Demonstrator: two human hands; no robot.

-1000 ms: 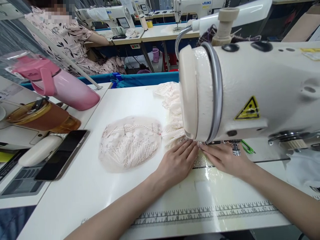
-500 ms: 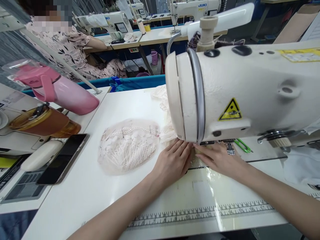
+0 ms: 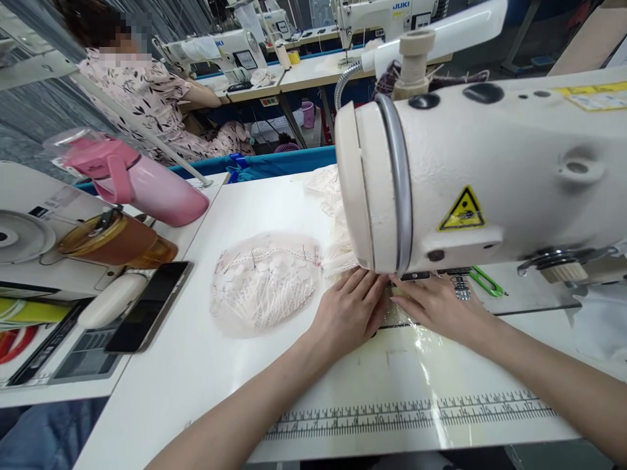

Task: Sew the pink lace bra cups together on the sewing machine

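A strip of lace (image 3: 337, 258) lies on the worktop (image 3: 245, 196), running under the sewing machine (image 3: 480, 170). The left hand (image 3: 350, 310) and right hand (image 3: 435, 307) press it flat beside the needle, fingers released and spread, steadying it. A lace cup (image 3: 264, 281) trails left.

The rounded pale pink lace fabric piece (image 3: 267, 282) is showing white raised stripes and tiny dark red stitch marks, while the cream glossy sewing machine head (image 3: 480, 170) is wearing a yellow triangular warning sticker (image 3: 463, 211) with a black edge. The long pink plastic bottle (image 3: 147, 185) is lying above an amber brown lidded cup (image 3: 115, 240) and a black flat phone (image 3: 149, 305); the white table top (image 3: 235, 372) is carrying a black printed ruler scale (image 3: 411, 412)
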